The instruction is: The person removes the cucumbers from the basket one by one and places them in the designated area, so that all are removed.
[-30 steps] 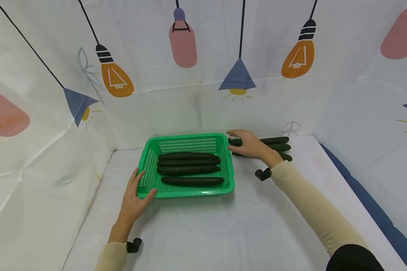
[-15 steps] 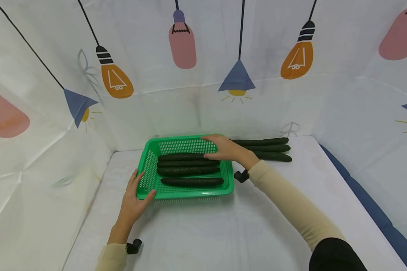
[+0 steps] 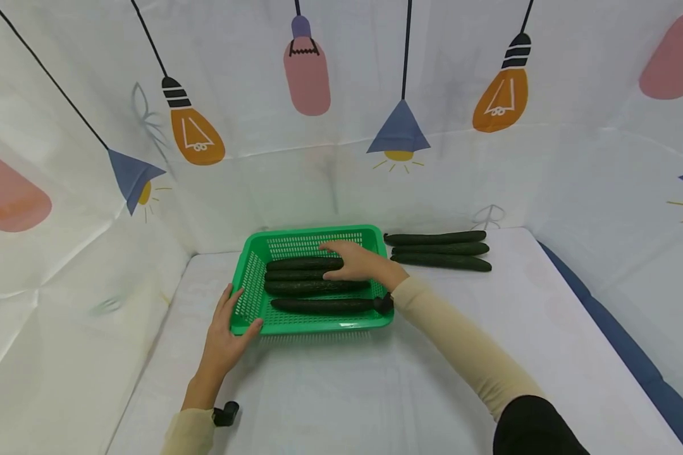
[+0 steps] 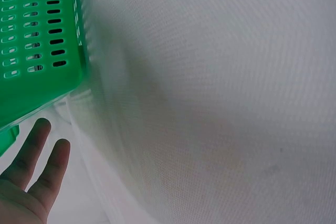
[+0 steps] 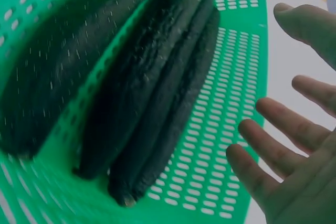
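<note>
A green plastic basket (image 3: 307, 328) with perforated sides holds several dark green cucumbers (image 3: 307, 288) lying lengthwise. At the basket's left front corner is my left hand (image 3: 222, 338), thumb and fingers spread about the rim. Two of its fingers (image 4: 52, 174) show beside the basket wall in the left wrist view. Above the rear cucumbers in the basket hovers my right hand (image 3: 360, 262), partly covering their right ends. In the right wrist view its fingers (image 5: 286, 129) are spread and hold nothing.
Three more cucumbers (image 3: 441, 248) lie side by side on the white-covered table (image 3: 341, 392), right of the basket. A white curtain (image 3: 296, 183) with printed lamps hangs behind and at the sides. Blue fabric (image 3: 620, 328) runs along the right table edge.
My right hand has moved left from the three cucumbers on the table to over the basket, uncovering them. My left hand has stayed at the basket's corner. The cucumbers have not visibly moved.
</note>
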`<state>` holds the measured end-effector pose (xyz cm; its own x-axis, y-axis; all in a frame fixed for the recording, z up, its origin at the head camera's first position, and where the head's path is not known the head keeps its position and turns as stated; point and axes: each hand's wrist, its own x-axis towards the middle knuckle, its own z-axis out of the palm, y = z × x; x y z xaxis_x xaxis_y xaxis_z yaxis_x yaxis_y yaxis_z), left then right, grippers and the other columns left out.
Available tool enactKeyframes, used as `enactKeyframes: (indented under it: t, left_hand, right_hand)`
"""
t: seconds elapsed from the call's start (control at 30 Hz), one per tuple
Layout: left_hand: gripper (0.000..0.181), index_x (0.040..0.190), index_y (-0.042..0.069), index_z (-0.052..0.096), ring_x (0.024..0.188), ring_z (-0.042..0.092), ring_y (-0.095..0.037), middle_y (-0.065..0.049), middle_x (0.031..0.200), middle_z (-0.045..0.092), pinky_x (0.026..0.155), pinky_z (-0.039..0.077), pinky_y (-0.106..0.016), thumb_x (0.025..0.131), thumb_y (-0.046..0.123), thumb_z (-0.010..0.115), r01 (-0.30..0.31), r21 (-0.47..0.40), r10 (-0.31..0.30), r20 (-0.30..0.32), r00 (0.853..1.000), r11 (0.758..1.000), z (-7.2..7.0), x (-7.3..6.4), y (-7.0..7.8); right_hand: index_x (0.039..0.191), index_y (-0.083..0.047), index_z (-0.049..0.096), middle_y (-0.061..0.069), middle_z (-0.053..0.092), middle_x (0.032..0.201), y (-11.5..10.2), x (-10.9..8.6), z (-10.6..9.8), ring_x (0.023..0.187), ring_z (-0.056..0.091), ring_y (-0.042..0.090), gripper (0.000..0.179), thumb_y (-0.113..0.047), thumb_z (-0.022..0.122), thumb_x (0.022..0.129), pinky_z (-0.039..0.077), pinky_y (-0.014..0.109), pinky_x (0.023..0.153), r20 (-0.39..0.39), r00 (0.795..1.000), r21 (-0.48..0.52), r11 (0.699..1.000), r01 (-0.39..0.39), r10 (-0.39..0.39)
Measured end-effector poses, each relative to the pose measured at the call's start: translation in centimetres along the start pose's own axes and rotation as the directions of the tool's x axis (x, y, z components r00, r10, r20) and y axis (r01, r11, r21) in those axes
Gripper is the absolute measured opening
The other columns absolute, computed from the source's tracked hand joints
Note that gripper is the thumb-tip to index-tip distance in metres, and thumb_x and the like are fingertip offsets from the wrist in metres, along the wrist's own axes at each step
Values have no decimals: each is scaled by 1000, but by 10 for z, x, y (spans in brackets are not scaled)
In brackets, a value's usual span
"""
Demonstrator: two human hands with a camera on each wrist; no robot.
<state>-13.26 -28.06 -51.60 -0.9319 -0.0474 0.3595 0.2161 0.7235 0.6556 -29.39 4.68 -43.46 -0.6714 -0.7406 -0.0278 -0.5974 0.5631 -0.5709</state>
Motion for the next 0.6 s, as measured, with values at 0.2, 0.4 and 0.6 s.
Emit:
enactKeyframes:
  t: [0.2,0.4,0.6]
  left_hand:
    - [84,158,17,42,154,28,-41,-16,169,26,111,35,-72,86,31,82,8,2,-8,4,1000,1000,0,0,0]
    - [83,157,15,42,154,28,-40,-15,169,26,112,35,-71,86,30,82,7,-5,-7,0,1000,1000,-1,0,1]
    - [83,157,15,42,154,28,-41,-13,170,25,111,34,-72,87,30,82,0,6,0,-2,1000,1000,0,0,0]
  right_hand:
    - [158,-7,39,15,44,160,-1,6,8,145,45,34,75,-39,72,97,39,52,118,21,1000,15,1000,0,0]
    - [157,-7,40,20,51,152,-5,8,10,139,51,36,74,-36,72,97,43,53,113,38,999,46,999,5,-7]
    - [156,-9,40,20,53,151,-9,8,12,139,52,35,72,-33,72,97,44,52,113,66,998,72,997,-1,-3]
